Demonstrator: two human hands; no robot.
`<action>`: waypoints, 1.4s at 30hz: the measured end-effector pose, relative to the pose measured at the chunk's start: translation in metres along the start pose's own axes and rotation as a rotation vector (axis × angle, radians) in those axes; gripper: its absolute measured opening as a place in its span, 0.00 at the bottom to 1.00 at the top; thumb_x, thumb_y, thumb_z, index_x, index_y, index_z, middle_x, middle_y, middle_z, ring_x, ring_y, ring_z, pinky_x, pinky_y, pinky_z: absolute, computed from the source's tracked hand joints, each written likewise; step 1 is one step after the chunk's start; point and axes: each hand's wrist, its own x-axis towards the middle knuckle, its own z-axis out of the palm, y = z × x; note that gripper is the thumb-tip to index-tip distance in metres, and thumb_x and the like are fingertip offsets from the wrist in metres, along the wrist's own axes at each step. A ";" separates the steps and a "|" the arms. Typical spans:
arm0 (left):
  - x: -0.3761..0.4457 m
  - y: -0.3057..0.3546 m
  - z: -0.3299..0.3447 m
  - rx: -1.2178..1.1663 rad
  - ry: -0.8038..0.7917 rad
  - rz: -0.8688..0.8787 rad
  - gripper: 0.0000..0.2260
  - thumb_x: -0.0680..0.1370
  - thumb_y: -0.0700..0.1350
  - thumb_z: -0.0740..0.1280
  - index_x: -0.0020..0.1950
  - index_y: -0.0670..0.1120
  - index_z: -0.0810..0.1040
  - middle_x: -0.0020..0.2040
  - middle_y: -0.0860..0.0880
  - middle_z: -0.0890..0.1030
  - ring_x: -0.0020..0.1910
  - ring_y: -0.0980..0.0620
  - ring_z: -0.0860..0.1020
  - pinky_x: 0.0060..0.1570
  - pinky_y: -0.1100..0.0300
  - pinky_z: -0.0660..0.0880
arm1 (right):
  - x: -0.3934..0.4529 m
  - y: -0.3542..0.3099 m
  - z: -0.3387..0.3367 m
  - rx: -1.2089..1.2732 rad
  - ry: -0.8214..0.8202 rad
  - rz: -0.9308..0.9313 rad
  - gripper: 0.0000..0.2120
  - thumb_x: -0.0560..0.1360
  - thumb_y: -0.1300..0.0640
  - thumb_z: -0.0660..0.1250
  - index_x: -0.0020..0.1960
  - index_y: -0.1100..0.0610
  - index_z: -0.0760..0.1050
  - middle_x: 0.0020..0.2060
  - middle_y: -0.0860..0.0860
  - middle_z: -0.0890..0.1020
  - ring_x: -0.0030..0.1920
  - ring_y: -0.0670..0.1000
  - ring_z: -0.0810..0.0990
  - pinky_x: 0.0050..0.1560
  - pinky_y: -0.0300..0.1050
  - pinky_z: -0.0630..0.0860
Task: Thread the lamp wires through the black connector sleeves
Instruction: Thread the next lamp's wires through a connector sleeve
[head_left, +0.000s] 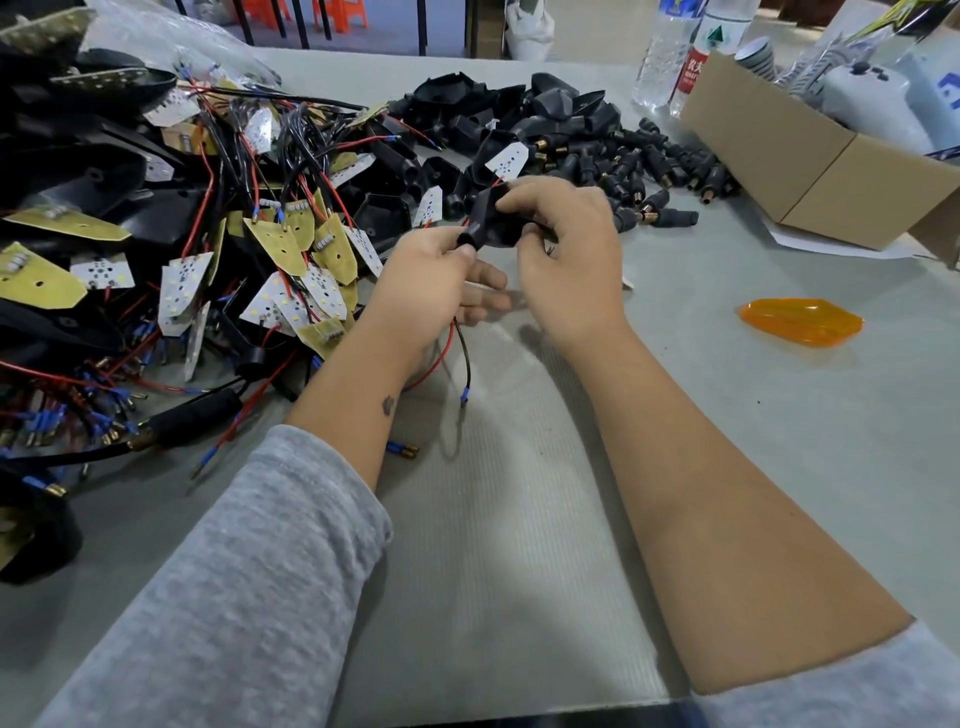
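Note:
Both hands meet over the middle of the table around one black lamp housing (493, 221). My right hand (569, 260) grips its wide body from above and the right. My left hand (434, 283) pinches the round neck at its lower left end. A red wire (435, 358) and a black wire (466, 358) with a blue terminal hang down from under my left hand. A white LED board (506, 162) shows just behind the housing. Loose black connector sleeves (649, 174) with brass ends lie beyond my right hand.
A big tangle of LED boards, wires and black housings (182, 234) fills the left side. Empty black housings (519, 109) are heaped at the back. A cardboard box (810, 171) and water bottles (670, 52) stand at the right rear. An orange lens (802, 321) lies to the right.

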 end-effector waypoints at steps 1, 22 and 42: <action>0.001 0.000 0.000 -0.032 0.023 -0.017 0.12 0.85 0.38 0.52 0.61 0.40 0.74 0.32 0.51 0.81 0.29 0.55 0.82 0.28 0.65 0.75 | 0.001 0.002 -0.001 -0.046 0.027 0.023 0.18 0.68 0.71 0.60 0.51 0.57 0.81 0.51 0.47 0.81 0.54 0.50 0.73 0.54 0.30 0.64; 0.005 -0.002 0.003 0.112 0.046 -0.058 0.13 0.79 0.32 0.55 0.54 0.40 0.78 0.36 0.45 0.73 0.28 0.54 0.71 0.26 0.67 0.67 | 0.008 0.025 -0.014 -0.449 0.044 0.419 0.30 0.72 0.69 0.55 0.62 0.43 0.79 0.55 0.51 0.76 0.60 0.57 0.67 0.58 0.49 0.66; 0.011 -0.008 0.004 0.092 0.069 -0.075 0.20 0.78 0.31 0.52 0.68 0.41 0.71 0.29 0.52 0.75 0.21 0.58 0.64 0.20 0.67 0.60 | 0.010 0.011 -0.004 0.038 0.057 0.444 0.27 0.72 0.63 0.62 0.70 0.54 0.66 0.62 0.51 0.66 0.61 0.49 0.68 0.56 0.32 0.59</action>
